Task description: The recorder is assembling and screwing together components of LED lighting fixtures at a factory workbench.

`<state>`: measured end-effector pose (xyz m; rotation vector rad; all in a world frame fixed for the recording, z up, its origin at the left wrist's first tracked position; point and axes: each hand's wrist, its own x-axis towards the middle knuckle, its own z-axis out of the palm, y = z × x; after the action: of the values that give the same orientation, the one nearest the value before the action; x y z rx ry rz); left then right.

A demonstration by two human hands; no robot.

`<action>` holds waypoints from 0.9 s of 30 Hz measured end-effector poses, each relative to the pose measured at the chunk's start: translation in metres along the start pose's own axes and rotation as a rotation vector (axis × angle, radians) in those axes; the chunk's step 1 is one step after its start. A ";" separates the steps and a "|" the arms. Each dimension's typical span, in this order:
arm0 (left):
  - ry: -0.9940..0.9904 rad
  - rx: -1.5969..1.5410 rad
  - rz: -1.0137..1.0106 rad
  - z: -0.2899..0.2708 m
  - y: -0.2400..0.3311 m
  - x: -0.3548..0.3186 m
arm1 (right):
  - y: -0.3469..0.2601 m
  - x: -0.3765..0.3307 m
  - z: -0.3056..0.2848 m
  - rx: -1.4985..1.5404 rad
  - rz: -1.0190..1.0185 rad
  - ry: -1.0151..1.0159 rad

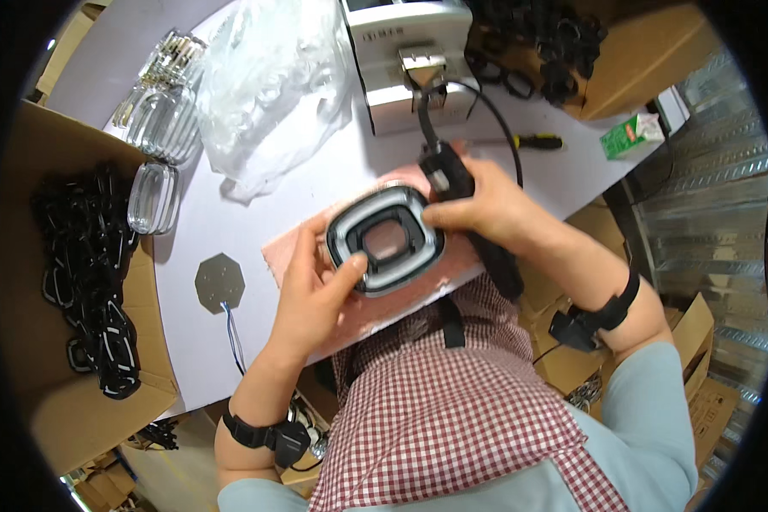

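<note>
A rounded-square ring-shaped part (404, 275), black with a pale grey band and an opening in its middle, is tilted above a pink cloth pad (369, 317). My left hand (312, 294) grips its left side, thumb on the front and fingers behind. On the right edge rests the thumb of my right hand (486, 205). The other fingers of that hand are curled about a black corded tool (456, 175), which looks like an electric screwdriver; its lower end passes under my wrist.
A white machine (410, 72) stands at the back beside a clear plastic bag (269, 94). Clear glass covers (154, 198) sit left, near a carton (149, 299) of black frames. A grey octagonal plate (219, 283) has wires. Right lie a screwdriver (538, 142) and a green-white drink carton (627, 136).
</note>
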<state>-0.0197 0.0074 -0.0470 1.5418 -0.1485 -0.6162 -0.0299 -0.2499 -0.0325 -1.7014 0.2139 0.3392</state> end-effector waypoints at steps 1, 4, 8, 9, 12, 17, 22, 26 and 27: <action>0.015 0.016 0.109 0.003 -0.004 0.001 | 0.009 -0.001 -0.003 -0.024 -0.153 0.032; 0.000 0.334 -0.033 -0.009 -0.010 -0.008 | 0.003 -0.014 -0.022 -0.110 -0.091 0.063; 0.110 0.678 0.106 -0.006 0.011 -0.020 | -0.061 -0.037 -0.037 0.118 -0.432 0.303; 0.186 0.923 0.252 -0.006 0.013 -0.019 | -0.070 -0.036 -0.041 0.159 -0.589 0.398; 0.162 0.947 0.471 -0.004 0.013 -0.009 | -0.095 -0.012 -0.044 0.439 -1.050 0.492; 0.058 0.937 0.498 0.013 0.008 0.007 | -0.109 0.032 -0.057 0.449 -1.234 0.504; 0.055 0.901 0.498 0.013 0.003 0.011 | -0.108 0.048 -0.048 0.238 -1.185 0.351; 0.042 0.881 0.528 0.011 0.002 0.009 | -0.131 0.054 -0.057 -0.154 -1.130 -0.097; 0.048 0.866 0.532 0.011 0.000 0.009 | -0.135 0.054 -0.049 -0.147 -1.042 -0.077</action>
<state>-0.0168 -0.0066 -0.0494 2.2174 -0.8448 -0.0640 0.0704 -0.2737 0.0814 -1.7095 -0.7576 -0.3660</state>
